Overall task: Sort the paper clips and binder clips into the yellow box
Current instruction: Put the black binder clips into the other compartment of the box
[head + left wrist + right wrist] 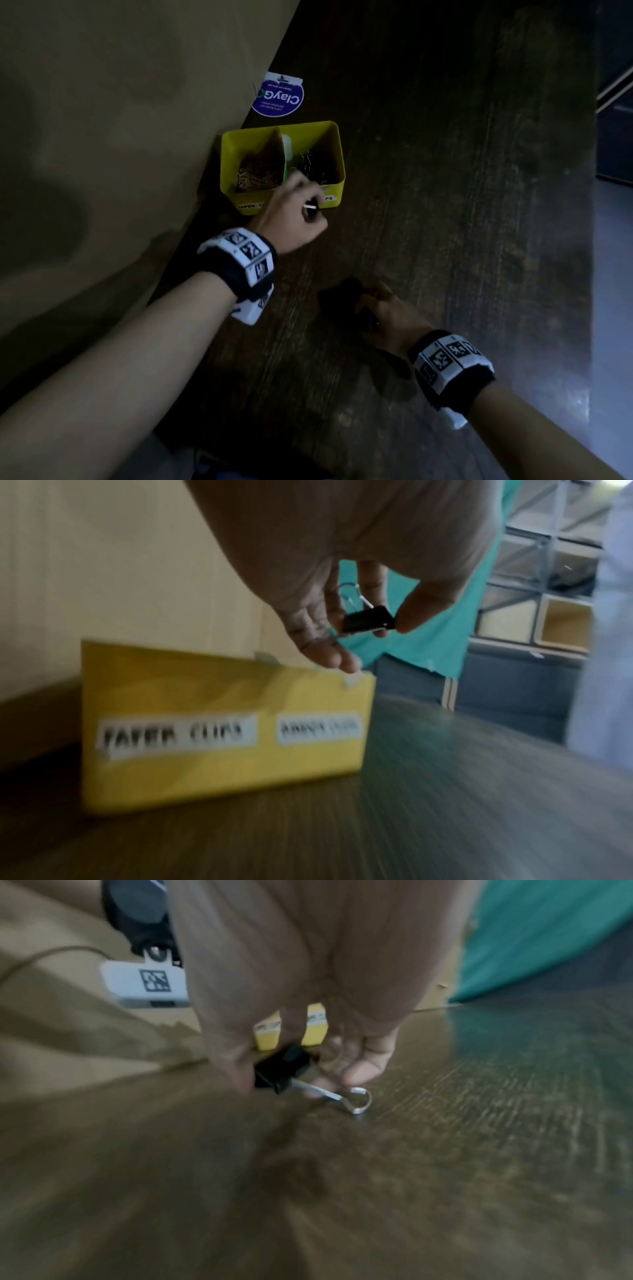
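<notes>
The yellow box (334, 156) stands on the dark wooden table against a beige wall, split by a divider. Its left compartment holds paper clips (255, 178) and its right holds binder clips (317, 166). Labels mark the front of the yellow box (222, 772). My left hand (301, 209) hovers at the box's front edge and pinches a small black binder clip (368, 620). Nearer me, my right hand (383, 311) grips a larger black binder clip (282, 1069) low over the table, its silver handle (356, 1100) sticking out. The yellow box (315, 1034) shows beyond the fingers.
A round purple sticker (278, 97) lies on the table behind the box. The beige wall (102, 137) runs along the left. The table's right edge (592, 240) drops to a lighter floor. A person in a teal shirt (438, 631) stands beyond the table.
</notes>
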Available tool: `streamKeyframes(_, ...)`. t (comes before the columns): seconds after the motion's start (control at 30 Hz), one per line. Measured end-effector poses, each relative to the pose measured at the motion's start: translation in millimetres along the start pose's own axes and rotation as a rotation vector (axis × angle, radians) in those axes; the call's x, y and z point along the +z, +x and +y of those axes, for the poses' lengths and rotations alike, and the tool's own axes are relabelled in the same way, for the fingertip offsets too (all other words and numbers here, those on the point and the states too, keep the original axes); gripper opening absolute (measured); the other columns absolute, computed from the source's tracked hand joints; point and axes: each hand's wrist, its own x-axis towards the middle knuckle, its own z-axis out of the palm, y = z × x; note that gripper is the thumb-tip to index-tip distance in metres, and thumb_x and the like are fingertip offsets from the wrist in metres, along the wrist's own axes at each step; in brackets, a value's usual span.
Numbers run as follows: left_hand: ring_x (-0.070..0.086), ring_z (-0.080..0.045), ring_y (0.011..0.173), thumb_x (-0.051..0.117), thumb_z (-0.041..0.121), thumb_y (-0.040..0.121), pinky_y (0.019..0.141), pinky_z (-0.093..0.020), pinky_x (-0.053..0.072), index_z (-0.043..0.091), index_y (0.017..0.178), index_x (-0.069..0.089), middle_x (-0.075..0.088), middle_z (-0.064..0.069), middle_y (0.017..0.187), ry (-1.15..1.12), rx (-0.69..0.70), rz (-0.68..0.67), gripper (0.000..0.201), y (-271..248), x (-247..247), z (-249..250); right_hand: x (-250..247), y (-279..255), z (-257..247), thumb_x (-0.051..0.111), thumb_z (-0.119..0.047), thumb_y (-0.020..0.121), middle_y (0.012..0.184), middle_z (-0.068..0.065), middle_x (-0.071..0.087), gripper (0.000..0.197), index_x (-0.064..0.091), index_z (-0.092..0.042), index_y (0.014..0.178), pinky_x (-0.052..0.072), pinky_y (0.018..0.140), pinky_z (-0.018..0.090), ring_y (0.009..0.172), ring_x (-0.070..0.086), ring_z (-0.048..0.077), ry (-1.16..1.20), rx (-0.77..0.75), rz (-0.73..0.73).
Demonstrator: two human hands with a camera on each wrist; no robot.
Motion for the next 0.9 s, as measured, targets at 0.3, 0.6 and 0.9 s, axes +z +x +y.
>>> streamKeyframes(0.3,0.046,-0.022,0.115,0.06,0.012,0.087,0.09,-0.024,0.036,0.011,0.112,0.059,0.041,-0.009,0.127,0.18,-0.176,-0.07,0.026,72,-6,-19,-61,12,-23,0.064,-0.03,0.08,0.103,-0.001,0.046,0.021,0.06,-0.023,0.101,0.041,0.073,0.024,0.092,0.051,0.015,0.334,0.098,0.254)
streamKeyframes(0.6,0.051,-0.025,0.114,0.057,0.017,0.088,0.099,-0.036,0.041,0.01,0.116,0.06,0.053,-0.009,0.122,0.116,-0.051,-0.008,0.029,50,2,-25,-171,76,-49,0.065,-0.038,0.081,0.123,0.007,0.048,0.043,0.053,-0.024,0.119,0.05,0.089,0.038,0.107,0.051,0.02,0.208,0.005,0.559)
streamKeyframes(0.9,0.051,-0.015,0.111,0.062,0.004,0.08,0.093,-0.02,0.043,0.004,0.093,0.066,0.05,-0.012,0.119,0.004,-0.061,0.185,0.014,-12,9,-40,-196,145,-65,0.059,-0.047,0.084,0.134,0.008,0.043,0.064,0.034,-0.027,0.139,0.047,0.092,0.037,0.119,0.048,0.025,0.124,0.054,0.44)
